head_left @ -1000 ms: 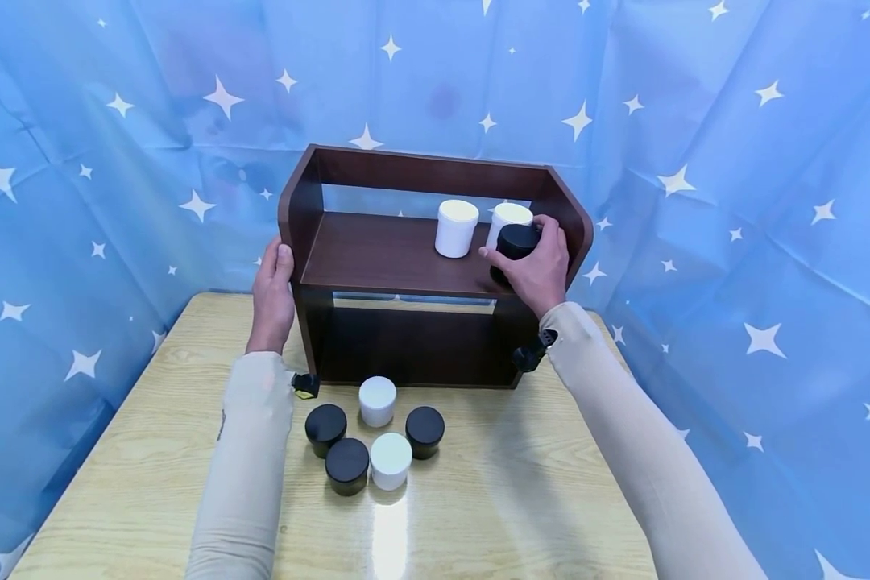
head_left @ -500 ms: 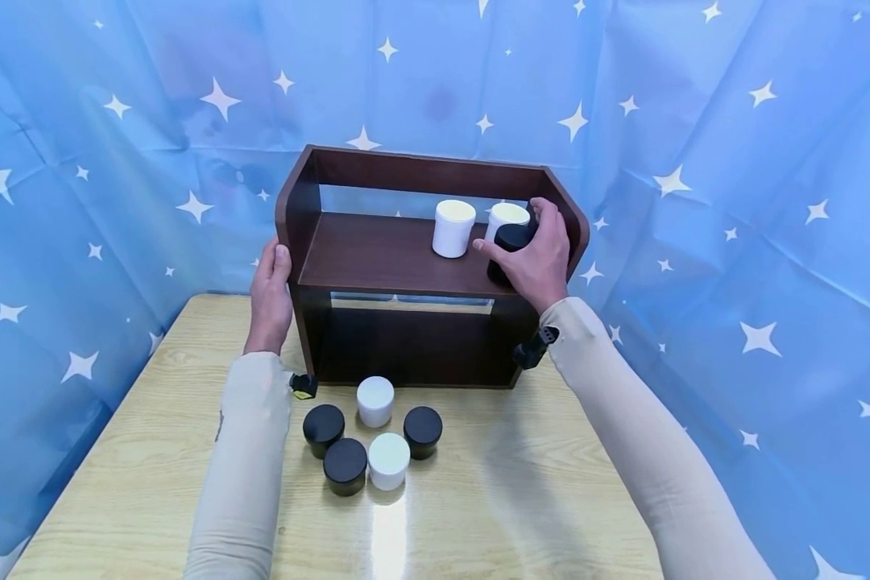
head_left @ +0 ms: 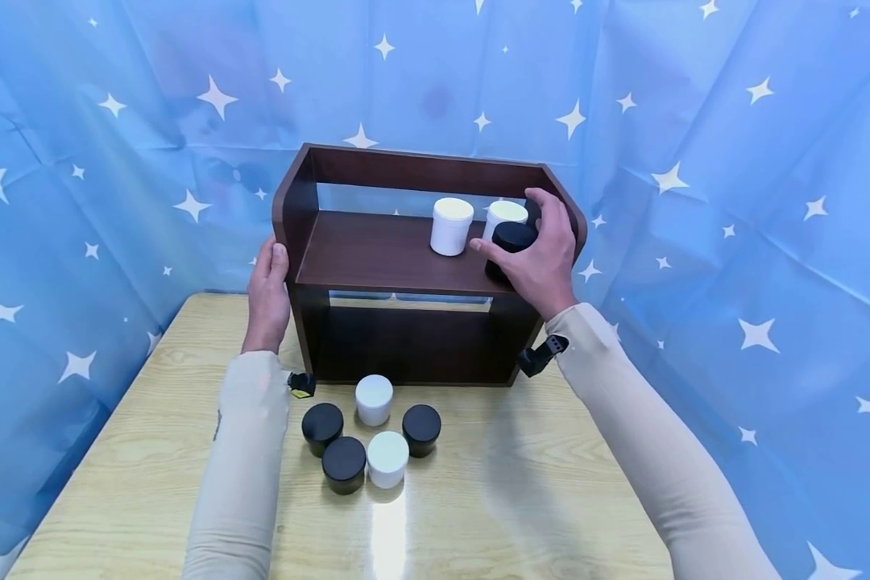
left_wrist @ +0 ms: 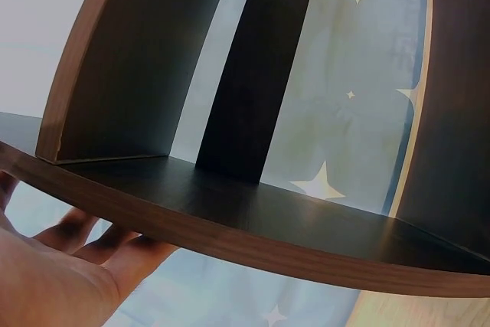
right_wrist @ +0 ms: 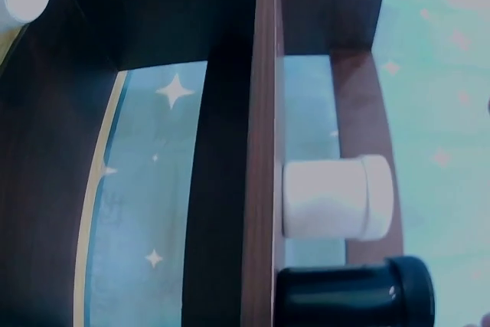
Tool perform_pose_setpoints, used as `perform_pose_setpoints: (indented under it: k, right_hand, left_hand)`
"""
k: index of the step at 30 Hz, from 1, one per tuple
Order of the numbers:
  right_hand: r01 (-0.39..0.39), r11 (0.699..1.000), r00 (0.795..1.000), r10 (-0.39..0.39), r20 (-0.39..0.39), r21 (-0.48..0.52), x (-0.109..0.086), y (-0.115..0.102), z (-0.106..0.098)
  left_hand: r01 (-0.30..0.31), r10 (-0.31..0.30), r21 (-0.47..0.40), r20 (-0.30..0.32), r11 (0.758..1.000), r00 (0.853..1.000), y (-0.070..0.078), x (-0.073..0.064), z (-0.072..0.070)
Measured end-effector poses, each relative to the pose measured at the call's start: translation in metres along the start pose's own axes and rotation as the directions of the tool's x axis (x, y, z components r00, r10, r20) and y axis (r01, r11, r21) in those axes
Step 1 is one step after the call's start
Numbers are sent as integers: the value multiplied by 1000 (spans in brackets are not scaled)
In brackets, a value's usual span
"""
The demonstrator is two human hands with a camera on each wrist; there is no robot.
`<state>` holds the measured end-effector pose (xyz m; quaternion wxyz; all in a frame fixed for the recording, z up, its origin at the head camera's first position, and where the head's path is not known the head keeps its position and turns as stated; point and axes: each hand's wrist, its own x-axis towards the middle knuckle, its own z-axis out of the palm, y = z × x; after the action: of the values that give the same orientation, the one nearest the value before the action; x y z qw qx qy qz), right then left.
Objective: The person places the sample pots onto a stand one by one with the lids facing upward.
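My right hand point(head_left: 544, 254) is on the upper board of a dark brown two-tier shelf point(head_left: 384, 254), fingers spread around a black lidded jar point(head_left: 513, 238). The thumb is at the jar's left, and a gap shows between the jar and the raised fingers. In the right wrist view this black jar point(right_wrist: 344, 296) stands on the board beside a white jar point(right_wrist: 329, 198). Two white jars stand on that board, one point(head_left: 452, 227) nearer the middle, the other point(head_left: 506, 213) behind the black jar. My left hand point(head_left: 268, 294) rests flat along the outside of the shelf's left panel point(left_wrist: 230, 243).
Before the shelf, on the wooden table point(head_left: 478, 499), several jars stand in a group: a white jar point(head_left: 374, 399), another white jar point(head_left: 387, 457), and black jars point(head_left: 344, 463) beside them. A blue star-patterned curtain point(head_left: 435, 72) hangs behind and at both sides.
My right fingers have lifted and spread away from the black jar, which stays in place on the upper board. My left hand keeps its place against the side panel.
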<state>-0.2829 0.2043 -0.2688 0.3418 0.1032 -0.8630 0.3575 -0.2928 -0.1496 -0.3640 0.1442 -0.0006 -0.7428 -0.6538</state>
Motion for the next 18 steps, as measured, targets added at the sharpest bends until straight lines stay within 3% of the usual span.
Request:
perform_pose_setpoints:
  k: [12, 18]
  right_hand:
    - [18, 979, 998, -28, 47, 205, -14, -13, 0]
    - [-25, 956, 997, 2, 79, 294, -18, -17, 1]
  left_hand:
    - [23, -23, 2, 2, 1000, 1000, 1, -1, 1]
    - [9, -9, -10, 3, 1000, 1000, 1, 0, 1]
